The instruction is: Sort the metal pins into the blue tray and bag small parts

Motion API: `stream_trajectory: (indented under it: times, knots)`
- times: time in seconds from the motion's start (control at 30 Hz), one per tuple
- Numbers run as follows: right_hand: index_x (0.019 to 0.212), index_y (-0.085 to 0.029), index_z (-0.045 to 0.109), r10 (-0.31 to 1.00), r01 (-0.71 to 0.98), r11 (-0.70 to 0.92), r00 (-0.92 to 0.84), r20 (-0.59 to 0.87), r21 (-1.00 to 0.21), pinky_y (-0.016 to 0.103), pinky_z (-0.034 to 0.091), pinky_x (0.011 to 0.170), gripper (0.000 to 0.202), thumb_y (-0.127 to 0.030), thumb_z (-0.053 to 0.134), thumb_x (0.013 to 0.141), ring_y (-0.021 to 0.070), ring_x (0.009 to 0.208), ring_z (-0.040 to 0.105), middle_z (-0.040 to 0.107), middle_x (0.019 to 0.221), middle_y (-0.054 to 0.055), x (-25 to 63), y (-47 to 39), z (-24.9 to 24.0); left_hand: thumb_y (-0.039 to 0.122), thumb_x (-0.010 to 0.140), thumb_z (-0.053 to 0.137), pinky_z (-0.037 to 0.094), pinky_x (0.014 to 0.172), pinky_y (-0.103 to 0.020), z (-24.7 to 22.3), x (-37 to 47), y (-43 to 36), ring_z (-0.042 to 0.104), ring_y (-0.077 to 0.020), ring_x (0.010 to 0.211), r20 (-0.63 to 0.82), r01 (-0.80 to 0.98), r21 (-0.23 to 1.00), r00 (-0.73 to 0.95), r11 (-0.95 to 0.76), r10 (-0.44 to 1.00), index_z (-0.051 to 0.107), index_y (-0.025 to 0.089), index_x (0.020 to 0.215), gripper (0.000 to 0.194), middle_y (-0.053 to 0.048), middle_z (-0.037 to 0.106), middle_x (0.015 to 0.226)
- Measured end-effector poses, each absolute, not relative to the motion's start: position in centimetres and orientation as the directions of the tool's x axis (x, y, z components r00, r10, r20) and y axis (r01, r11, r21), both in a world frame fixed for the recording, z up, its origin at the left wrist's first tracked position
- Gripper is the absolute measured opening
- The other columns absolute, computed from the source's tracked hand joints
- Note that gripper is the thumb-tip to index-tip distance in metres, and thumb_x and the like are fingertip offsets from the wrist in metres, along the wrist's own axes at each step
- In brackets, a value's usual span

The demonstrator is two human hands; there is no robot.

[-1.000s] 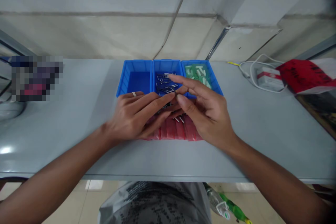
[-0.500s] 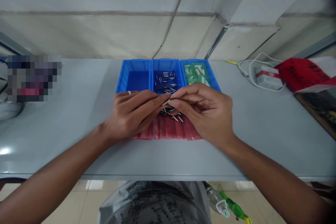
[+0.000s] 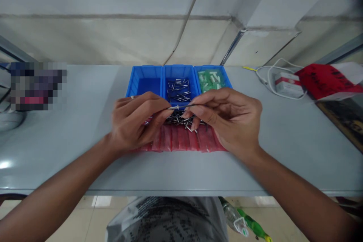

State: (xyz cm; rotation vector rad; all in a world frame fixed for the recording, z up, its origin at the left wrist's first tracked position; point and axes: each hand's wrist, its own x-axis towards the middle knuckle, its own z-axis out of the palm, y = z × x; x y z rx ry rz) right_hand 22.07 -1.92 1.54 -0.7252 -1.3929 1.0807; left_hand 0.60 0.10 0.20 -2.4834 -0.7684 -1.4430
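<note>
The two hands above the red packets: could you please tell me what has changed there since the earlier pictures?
The left hand has moved left and the right hand right, so their fingertips, close together a second ago, are now apart. A thin rod, hardly visible before, now spans the gap, pinched by both; when it was first gripped is unclear. The blue bins and red packets stayed put.
</note>
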Motion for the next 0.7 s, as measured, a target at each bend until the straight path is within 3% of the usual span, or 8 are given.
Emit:
stream_trajectory:
  times: [0.3, 0.43, 0.6, 0.7]
  knots:
    - [0.092, -0.022, 0.077, 0.902, -0.140, 0.395, -0.131, 0.412, -0.908, 0.029, 0.064, 0.054, 0.014, -0.011, 0.079, 0.084, 0.0167, 0.072, 0.076, 0.076, 0.084, -0.001, 21.9, -2.2, 1.5, 0.023, 0.099, 0.060, 0.045, 0.055, -0.023, 0.4, 0.6, -0.2, 0.064, -0.0085, 0.064, 0.831, 0.512, 0.121, 0.416, -0.851, 0.368, 0.060, 0.018, 0.095, 0.006, 0.001, 0.070, 0.076]
    - [0.091, -0.023, 0.076, 0.910, -0.134, 0.385, -0.109, 0.399, -0.913, 0.029, 0.063, 0.053, 0.013, -0.012, 0.078, 0.084, 0.0167, 0.072, 0.076, 0.076, 0.083, -0.001, 21.8, -2.0, 1.5, 0.027, 0.106, 0.042, 0.044, 0.055, -0.026, 0.5, 0.7, -0.4, 0.064, -0.0096, 0.065, 0.832, 0.526, 0.153, 0.387, -0.836, 0.397, 0.060, 0.019, 0.087, 0.028, 0.000, 0.067, 0.072]
    - [0.115, -0.024, 0.072, 0.918, -0.200, 0.379, -0.043, 0.395, -0.903, 0.033, 0.068, 0.070, 0.026, -0.012, 0.068, 0.093, 0.0208, 0.100, 0.077, 0.079, 0.108, 0.002, 22.3, -1.0, 1.4, 0.031, 0.108, 0.037, 0.040, 0.053, -0.027, 0.3, 0.8, -0.8, 0.057, -0.0076, 0.057, 0.838, 0.633, 0.240, 0.247, -0.736, 0.486, 0.063, 0.022, 0.085, 0.036, 0.002, 0.067, 0.071]
    - [0.121, -0.025, 0.070, 0.875, 0.047, 0.461, -0.189, 0.446, -0.886, 0.033, 0.067, 0.067, 0.027, -0.016, 0.064, 0.096, 0.0199, 0.090, 0.078, 0.080, 0.106, 0.003, 22.9, -0.7, 1.3, 0.026, 0.107, 0.041, 0.041, 0.052, -0.028, 0.3, 0.8, -0.8, 0.057, -0.0082, 0.057, 0.835, 0.641, 0.237, 0.250, -0.730, 0.491, 0.063, 0.021, 0.084, 0.032, 0.002, 0.068, 0.071]
